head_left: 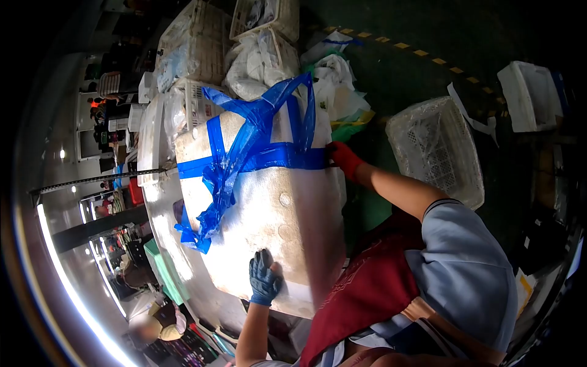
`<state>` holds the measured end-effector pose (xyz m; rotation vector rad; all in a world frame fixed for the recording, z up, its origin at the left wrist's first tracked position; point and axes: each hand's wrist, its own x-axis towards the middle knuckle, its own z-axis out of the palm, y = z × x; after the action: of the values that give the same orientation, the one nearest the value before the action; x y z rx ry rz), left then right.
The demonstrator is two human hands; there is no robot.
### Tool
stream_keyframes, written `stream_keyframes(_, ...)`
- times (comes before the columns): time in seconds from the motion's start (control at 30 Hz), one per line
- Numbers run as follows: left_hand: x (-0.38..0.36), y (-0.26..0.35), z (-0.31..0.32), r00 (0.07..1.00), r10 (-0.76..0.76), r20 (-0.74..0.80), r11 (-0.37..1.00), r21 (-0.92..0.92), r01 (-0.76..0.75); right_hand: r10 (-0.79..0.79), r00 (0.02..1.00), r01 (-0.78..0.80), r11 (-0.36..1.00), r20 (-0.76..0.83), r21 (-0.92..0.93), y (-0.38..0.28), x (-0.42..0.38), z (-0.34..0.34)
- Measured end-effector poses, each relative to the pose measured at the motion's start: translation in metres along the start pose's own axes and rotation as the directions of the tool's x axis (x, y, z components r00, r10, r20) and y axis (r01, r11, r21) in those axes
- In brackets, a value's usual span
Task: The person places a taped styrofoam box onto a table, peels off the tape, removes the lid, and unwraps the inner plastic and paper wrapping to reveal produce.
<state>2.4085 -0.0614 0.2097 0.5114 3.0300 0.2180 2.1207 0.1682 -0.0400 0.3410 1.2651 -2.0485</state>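
A large white foam box (257, 214) with dirty patches fills the middle of the view. Blue tape (281, 157) runs across it, and loose, crumpled blue strips stand up and hang over its face. My left hand (265, 278), in a blue glove, lies flat on the lower part of the box with its fingers apart. At the box's right edge, beside the end of the tape band, is my right hand (345, 160) in a red glove. Its fingers are bent against that edge, and what they pinch is too small to tell.
White crates with plastic-wrapped contents (263, 61) stand behind the box. To the right, an empty-looking basket (434, 150) and a white bin (532, 98) rest on the dark green floor. Plastic bags (336, 79) lie near the crates. A blurred person (147, 330) is at lower left.
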Motion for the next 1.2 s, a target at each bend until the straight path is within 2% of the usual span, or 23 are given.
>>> stream_keyframes(0.07, -0.002, -0.002, 0.002, 1.0, -0.01, -0.005, 0.999, -0.033, 0.01, 0.024, 0.998, -0.021, 0.998, 0.06, -0.053, 0.0, 0.002, -0.005)
stream_keyframes(0.17, -0.004, -0.002, 0.003, 1.0, -0.027, 0.003, 0.999, -0.04, 0.027, 0.058, 0.998, -0.06, 0.997, 0.028, 0.043, -0.002, -0.003, -0.006)
stream_keyframes(0.27, -0.005, -0.002, 0.003, 0.999, -0.034, 0.011, 0.999, -0.028, 0.035, 0.048, 0.997, -0.037, 0.987, -0.068, 0.154, 0.002, -0.007, -0.007)
stream_keyframes(0.37, -0.005, -0.003, 0.003, 1.0, -0.025, 0.001, 1.0, -0.012, 0.025, -0.094, 0.994, 0.09, 0.993, 0.054, 0.082, 0.0, -0.018, -0.003)
stream_keyframes(0.4, -0.005, -0.003, 0.003, 1.0, -0.021, -0.005, 1.0, -0.007, 0.021, -0.226, 0.974, 0.227, 0.971, 0.02, -0.079, 0.012, -0.008, -0.003)
stream_keyframes(0.47, -0.003, -0.001, 0.002, 1.0, -0.023, 0.0, 1.0, -0.01, 0.023, -0.482, 0.876, 0.449, 0.8, 0.021, -0.397, 0.049, 0.026, -0.008)
stream_keyframes(0.57, -0.002, 0.0, 0.001, 0.999, -0.033, 0.007, 0.999, -0.004, 0.033, -0.339, 0.936, 0.331, 0.765, 0.092, -0.552, 0.002, 0.001, -0.006)
stream_keyframes(0.67, -0.002, 0.0, 0.002, 1.0, -0.027, -0.001, 1.0, -0.012, 0.027, -0.454, 0.881, 0.438, 0.673, 0.135, -0.596, -0.004, -0.001, -0.011)
stream_keyframes(0.77, 0.001, 0.0, 0.001, 1.0, -0.016, -0.013, 1.0, -0.01, 0.016, -0.424, 0.892, 0.428, 0.69, 0.153, -0.583, -0.003, 0.007, -0.013)
stream_keyframes(0.87, 0.001, 0.002, 0.001, 1.0, -0.015, -0.018, 1.0, -0.004, 0.015, -0.352, 0.893, 0.434, 0.5, 0.282, -0.749, -0.025, 0.006, -0.014)
stream_keyframes(0.97, 0.0, 0.001, 0.001, 1.0, -0.024, -0.007, 1.0, 0.008, 0.024, -0.033, 0.957, 0.192, 0.82, 0.289, -0.539, -0.035, 0.013, -0.022)
stream_keyframes(1.03, 0.0, 0.002, 0.001, 0.999, -0.034, 0.002, 0.999, 0.016, 0.034, -0.046, 0.94, 0.119, 0.973, 0.338, -0.199, -0.054, -0.008, -0.038)
stream_keyframes(1.07, 0.001, 0.003, 0.0, 0.999, -0.029, -0.016, 0.999, 0.018, 0.029, -0.057, 0.932, 0.069, 0.997, 0.359, -0.019, -0.06, -0.016, -0.045)
stream_keyframes(1.17, -0.001, 0.0, 0.002, 0.999, -0.025, -0.028, 0.999, -0.024, 0.024, -0.051, 0.991, 0.072, 0.982, 0.125, -0.173, -0.041, -0.01, -0.053)
stream_keyframes(1.2, 0.001, 0.0, 0.001, 1.0, -0.019, -0.021, 0.999, -0.042, 0.018, -0.014, 0.992, 0.046, 0.966, 0.126, -0.253, -0.035, -0.009, -0.052)
